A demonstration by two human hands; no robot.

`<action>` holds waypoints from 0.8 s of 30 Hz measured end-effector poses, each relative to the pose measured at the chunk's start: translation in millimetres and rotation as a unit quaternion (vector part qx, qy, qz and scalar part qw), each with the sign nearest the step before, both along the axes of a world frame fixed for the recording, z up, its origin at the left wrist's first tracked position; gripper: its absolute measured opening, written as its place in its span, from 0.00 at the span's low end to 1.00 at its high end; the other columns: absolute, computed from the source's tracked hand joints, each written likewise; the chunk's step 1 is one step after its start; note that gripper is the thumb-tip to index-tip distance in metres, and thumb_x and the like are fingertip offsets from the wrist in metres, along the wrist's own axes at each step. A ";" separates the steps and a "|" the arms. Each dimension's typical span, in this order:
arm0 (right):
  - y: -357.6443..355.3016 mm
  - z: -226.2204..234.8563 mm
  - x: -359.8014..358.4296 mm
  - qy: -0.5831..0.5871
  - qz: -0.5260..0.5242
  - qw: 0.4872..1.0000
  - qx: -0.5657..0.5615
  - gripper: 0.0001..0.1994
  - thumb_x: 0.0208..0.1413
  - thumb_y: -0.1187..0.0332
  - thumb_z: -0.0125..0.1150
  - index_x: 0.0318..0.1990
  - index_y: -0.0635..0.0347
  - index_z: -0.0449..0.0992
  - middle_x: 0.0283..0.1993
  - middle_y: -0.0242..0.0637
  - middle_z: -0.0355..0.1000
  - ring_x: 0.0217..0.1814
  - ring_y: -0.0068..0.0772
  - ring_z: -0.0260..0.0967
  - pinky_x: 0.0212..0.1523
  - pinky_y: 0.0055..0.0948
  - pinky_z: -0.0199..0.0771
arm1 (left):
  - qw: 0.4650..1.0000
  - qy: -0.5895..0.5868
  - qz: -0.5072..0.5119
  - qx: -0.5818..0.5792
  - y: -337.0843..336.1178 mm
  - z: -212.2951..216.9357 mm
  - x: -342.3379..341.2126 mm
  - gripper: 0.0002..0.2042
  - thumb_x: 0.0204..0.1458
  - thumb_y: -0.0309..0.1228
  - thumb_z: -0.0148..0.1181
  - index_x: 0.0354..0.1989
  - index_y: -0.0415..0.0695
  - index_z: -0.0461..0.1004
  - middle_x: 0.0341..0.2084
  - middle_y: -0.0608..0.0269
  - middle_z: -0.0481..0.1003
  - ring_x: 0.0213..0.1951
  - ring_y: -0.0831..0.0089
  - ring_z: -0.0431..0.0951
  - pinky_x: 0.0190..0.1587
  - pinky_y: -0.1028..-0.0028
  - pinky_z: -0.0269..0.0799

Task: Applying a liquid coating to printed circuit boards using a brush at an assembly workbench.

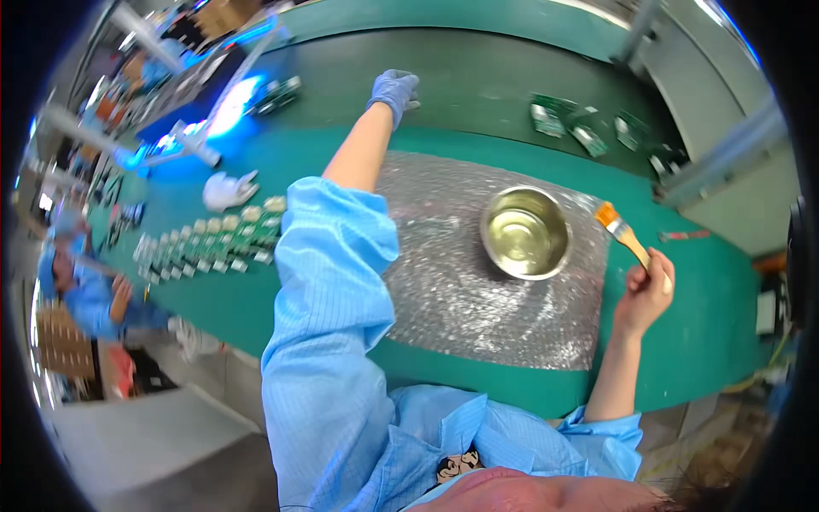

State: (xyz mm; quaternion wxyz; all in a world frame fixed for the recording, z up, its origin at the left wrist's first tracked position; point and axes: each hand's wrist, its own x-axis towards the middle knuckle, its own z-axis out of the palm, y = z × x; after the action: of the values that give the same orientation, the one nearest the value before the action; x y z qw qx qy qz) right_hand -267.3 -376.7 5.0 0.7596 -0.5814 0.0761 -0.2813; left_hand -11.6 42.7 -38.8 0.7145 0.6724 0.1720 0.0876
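My right hand [646, 294], bare, is closed around the wooden handle of a paintbrush [627, 237]. The brush has orange bristles, tilted up and left beside the rim of a round metal bowl [561, 260]. Clear, yellowish-looking liquid [519, 235] lies inside the bowl, which rests on a sheet of bubble wrap [452, 299]. Far forward, my left hand [394, 92] wears a pale blue-violet glove and reaches over the dark green belt [469, 81]. Its fingers are slightly bent and apart from the thumb, with nothing visible in them.
Several green circuit boards [589, 136] lie on the belt at far right. Rows of small boards [213, 239] line the green mat at left, near a crumpled white glove [229, 191]. A blue-lit frame [192, 136] stands beyond. A red-handled tool [684, 235] lies at right. A co-worker [94, 282] sits at far left.
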 end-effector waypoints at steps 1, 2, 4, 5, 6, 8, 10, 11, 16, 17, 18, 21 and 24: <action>-0.8 -0.6 0.0 -0.004 0.002 1.000 -0.002 0.08 0.56 0.70 0.49 0.36 0.66 0.70 0.17 0.26 0.58 0.17 0.15 0.52 0.16 0.15 0.49 | 0.995 0.010 -0.068 0.078 -32.7 3.6 9.0 0.15 0.43 0.32 0.58 0.41 0.42 0.70 0.28 0.56 0.73 0.28 0.68 0.74 0.31 0.68 0.74; -1.2 -2.1 2.2 -0.012 -0.015 1.000 0.008 0.06 0.54 0.71 0.51 0.34 0.66 0.71 0.16 0.27 0.60 0.16 0.14 0.54 0.15 0.15 0.51 | 0.992 0.007 -0.103 0.076 -62.8 7.3 16.4 0.15 0.43 0.32 0.58 0.41 0.42 0.70 0.28 0.56 0.73 0.28 0.68 0.74 0.31 0.68 0.74; -4.1 -2.9 2.8 -0.010 -0.010 1.000 -0.003 0.07 0.54 0.70 0.52 0.33 0.65 0.71 0.16 0.27 0.61 0.15 0.14 0.54 0.14 0.15 0.51 | 0.913 -0.036 -0.239 0.328 -109.2 16.7 27.0 0.22 0.45 0.41 0.59 0.45 0.40 0.69 0.35 0.55 0.74 0.34 0.66 0.75 0.37 0.69 0.72; -4.8 -3.2 3.2 0.002 -0.017 1.000 -0.002 0.07 0.54 0.69 0.52 0.32 0.64 0.71 0.16 0.27 0.61 0.15 0.14 0.55 0.14 0.14 0.52 | 0.877 -0.056 -0.263 0.398 -130.9 20.2 31.3 0.25 0.44 0.43 0.58 0.48 0.41 0.67 0.39 0.54 0.73 0.39 0.64 0.74 0.42 0.70 0.70; -5.6 -3.1 3.4 0.014 -0.020 1.000 -0.003 0.07 0.53 0.69 0.53 0.32 0.63 0.72 0.16 0.27 0.62 0.16 0.14 0.56 0.14 0.14 0.53 | 0.836 -0.075 -0.283 0.464 -150.1 20.9 33.5 0.28 0.44 0.46 0.58 0.51 0.42 0.66 0.43 0.53 0.72 0.44 0.63 0.73 0.47 0.70 0.67; -4.6 -4.9 4.6 0.042 -0.050 0.997 -0.031 0.07 0.54 0.67 0.52 0.31 0.61 0.72 0.15 0.25 0.60 0.14 0.13 0.53 0.13 0.14 0.50 | 0.803 -0.101 -0.309 0.500 -181.5 20.7 37.7 0.30 0.46 0.49 0.54 0.54 0.43 0.63 0.50 0.50 0.67 0.53 0.60 0.66 0.54 0.68 0.61; -6.5 -5.8 1.9 0.059 -0.048 0.996 -0.045 0.07 0.52 0.66 0.53 0.31 0.60 0.73 0.16 0.26 0.62 0.15 0.14 0.56 0.14 0.14 0.53 | 0.771 -0.145 -0.330 0.525 -203.1 20.4 45.5 0.30 0.48 0.49 0.52 0.55 0.40 0.61 0.52 0.49 0.65 0.55 0.60 0.64 0.55 0.67 0.59; -7.5 -5.8 2.2 0.060 -0.034 0.997 -0.028 0.07 0.52 0.67 0.53 0.31 0.61 0.73 0.17 0.27 0.64 0.16 0.14 0.58 0.15 0.14 0.56 | 0.770 -0.134 -0.342 0.523 -208.2 20.2 49.0 0.27 0.48 0.46 0.51 0.54 0.43 0.63 0.50 0.49 0.67 0.53 0.57 0.66 0.54 0.65 0.61; -8.9 -6.0 1.6 0.028 0.021 0.999 0.022 0.07 0.54 0.67 0.53 0.33 0.60 0.73 0.17 0.28 0.65 0.16 0.13 0.59 0.15 0.14 0.58 | 0.672 -0.150 -0.261 0.676 -191.9 7.0 58.6 0.12 0.45 0.36 0.51 0.34 0.41 0.66 0.37 0.51 0.70 0.42 0.54 0.69 0.42 0.60 0.65; -9.4 -6.3 0.3 0.030 0.032 0.999 0.018 0.07 0.54 0.67 0.52 0.33 0.60 0.73 0.17 0.27 0.65 0.16 0.12 0.59 0.15 0.14 0.58 | 0.680 -0.138 -0.265 0.670 -181.7 3.8 59.8 0.12 0.45 0.36 0.51 0.33 0.40 0.65 0.33 0.47 0.70 0.39 0.51 0.70 0.40 0.58 0.65; -9.3 -6.8 0.1 0.020 0.033 0.999 0.018 0.07 0.54 0.67 0.52 0.32 0.60 0.72 0.17 0.27 0.65 0.16 0.12 0.59 0.15 0.14 0.58 | 0.690 -0.127 -0.282 0.655 -168.7 1.5 60.1 0.12 0.45 0.35 0.51 0.33 0.38 0.63 0.30 0.44 0.70 0.35 0.47 0.70 0.39 0.57 0.65; -8.6 -9.1 0.1 -0.010 0.027 1.000 0.012 0.06 0.55 0.68 0.51 0.32 0.60 0.72 0.17 0.27 0.64 0.16 0.12 0.58 0.15 0.14 0.58 | 0.836 -0.056 -0.209 0.504 -124.9 0.6 54.3 0.11 0.46 0.32 0.49 0.32 0.37 0.61 0.26 0.45 0.69 0.32 0.52 0.72 0.36 0.59 0.66; -6.7 -11.4 1.7 -0.037 0.021 0.999 0.007 0.06 0.54 0.69 0.51 0.31 0.61 0.72 0.17 0.26 0.64 0.17 0.13 0.59 0.16 0.15 0.58 | 0.959 0.036 -0.166 0.227 -77.2 13.0 33.6 0.11 0.49 0.32 0.48 0.39 0.41 0.63 0.31 0.54 0.70 0.28 0.64 0.73 0.24 0.67 0.72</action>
State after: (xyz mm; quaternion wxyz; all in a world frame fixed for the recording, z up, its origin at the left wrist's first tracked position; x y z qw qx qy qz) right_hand -265.6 -383.3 -6.5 0.7720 -0.5665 0.0379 -0.2857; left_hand 22.0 -34.5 -25.9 0.5406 0.8389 0.0591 -0.0201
